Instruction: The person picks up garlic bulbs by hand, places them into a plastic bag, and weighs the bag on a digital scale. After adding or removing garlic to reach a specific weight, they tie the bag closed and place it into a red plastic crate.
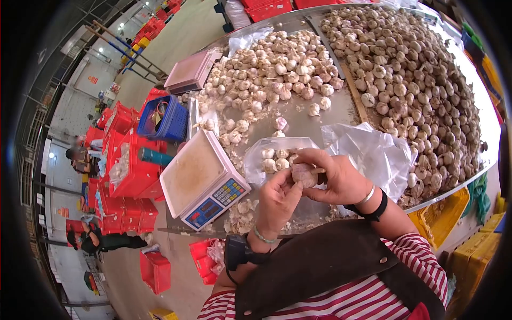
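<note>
Close to the table's front edge, a pinkish-white garlic bulb [304,175] with a short stem is held between both my hands. My left hand [278,205] pinches it from the left with thumb and fingers. From the right, my right hand [340,178] closes on it around the stem side. Just behind the hands lies a clear plastic bag [257,151] with several garlic bulbs in it. Another clear plastic bag [368,154] spreads out to the right of the hands, with no bulbs visible inside.
A digital scale [194,165] stands at left, a second scale [191,72] farther back. Garlic heaps [266,69] cover the back; a wooden strip [354,93] borders the larger pile [410,74]. Beyond are a blue basket [169,120], red crates [125,210], and people [98,237].
</note>
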Demonstrator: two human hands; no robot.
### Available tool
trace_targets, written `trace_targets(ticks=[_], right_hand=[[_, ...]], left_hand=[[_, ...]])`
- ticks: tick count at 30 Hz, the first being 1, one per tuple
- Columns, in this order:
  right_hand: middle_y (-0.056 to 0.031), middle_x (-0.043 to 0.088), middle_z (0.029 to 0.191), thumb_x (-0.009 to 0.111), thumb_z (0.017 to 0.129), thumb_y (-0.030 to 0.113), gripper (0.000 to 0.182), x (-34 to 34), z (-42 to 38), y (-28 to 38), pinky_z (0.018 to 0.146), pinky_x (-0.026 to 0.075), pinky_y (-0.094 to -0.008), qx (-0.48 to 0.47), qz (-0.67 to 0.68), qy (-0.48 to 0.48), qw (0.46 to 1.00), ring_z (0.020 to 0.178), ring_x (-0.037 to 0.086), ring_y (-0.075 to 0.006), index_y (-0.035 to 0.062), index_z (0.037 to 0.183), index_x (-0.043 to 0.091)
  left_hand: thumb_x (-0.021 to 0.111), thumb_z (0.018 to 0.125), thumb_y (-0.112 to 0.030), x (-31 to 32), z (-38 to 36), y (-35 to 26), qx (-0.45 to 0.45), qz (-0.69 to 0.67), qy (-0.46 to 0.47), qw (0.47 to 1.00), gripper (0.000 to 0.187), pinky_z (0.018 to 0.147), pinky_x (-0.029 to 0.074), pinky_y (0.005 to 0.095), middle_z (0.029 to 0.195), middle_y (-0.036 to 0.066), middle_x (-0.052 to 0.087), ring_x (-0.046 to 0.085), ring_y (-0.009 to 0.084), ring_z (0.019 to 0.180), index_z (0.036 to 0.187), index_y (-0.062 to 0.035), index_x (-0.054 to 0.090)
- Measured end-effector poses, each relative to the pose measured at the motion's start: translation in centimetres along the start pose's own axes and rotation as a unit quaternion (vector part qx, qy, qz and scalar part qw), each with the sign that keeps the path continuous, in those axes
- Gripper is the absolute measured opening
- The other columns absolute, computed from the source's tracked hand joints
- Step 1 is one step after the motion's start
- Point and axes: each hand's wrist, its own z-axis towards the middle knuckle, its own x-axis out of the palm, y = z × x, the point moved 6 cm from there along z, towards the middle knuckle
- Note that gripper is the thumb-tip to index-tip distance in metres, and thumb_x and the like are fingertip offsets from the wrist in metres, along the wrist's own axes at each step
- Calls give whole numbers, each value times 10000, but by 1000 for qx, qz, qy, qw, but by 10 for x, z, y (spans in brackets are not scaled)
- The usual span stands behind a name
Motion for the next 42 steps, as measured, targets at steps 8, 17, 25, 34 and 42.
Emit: trace_targets(ticks=[8,17,25,34,42], right_hand=[[-124,652,918,745,722,228,660,0,-28,8,638,531,-377,3,-97,-11,995,760,657,-325,61,1267,414],[-130,654,907,727,723,227,472,10,-42,-1,667,536,-376,43,-105,39,993,787,650,-328,69,1133,555],[-30,667,960,797,722,169,529,20,-64,-50,772,493,-250,185,260,-18,948,856,585,-69,-30,1165,587],[-30,649,1019,791,720,104,547,23,-65,-55,833,472,-249,210,361,-40,908,919,586,-84,-9,1204,563],[-65,649,1032,778,731,158,577,42,-63,-59,735,493,-256,246,352,-25,903,820,603,-110,-11,1229,541]], left_hand=[[498,849,42,12,-1,26,-58,-3,83,995,313,788,502,217,1042,79,624,603,94,938,1156,88,529],[438,809,59,19,-7,46,-104,-48,123,986,308,763,478,198,1005,86,644,608,84,909,1084,80,575],[415,826,51,8,-11,55,-169,-4,110,979,306,709,539,270,921,137,664,651,155,817,1086,81,574],[467,907,-83,15,-12,46,-196,-191,115,955,245,674,527,258,864,109,659,647,152,764,1061,73,577],[549,940,-174,0,-14,53,-236,73,103,963,156,555,427,176,772,13,618,548,44,634,965,-35,613]])
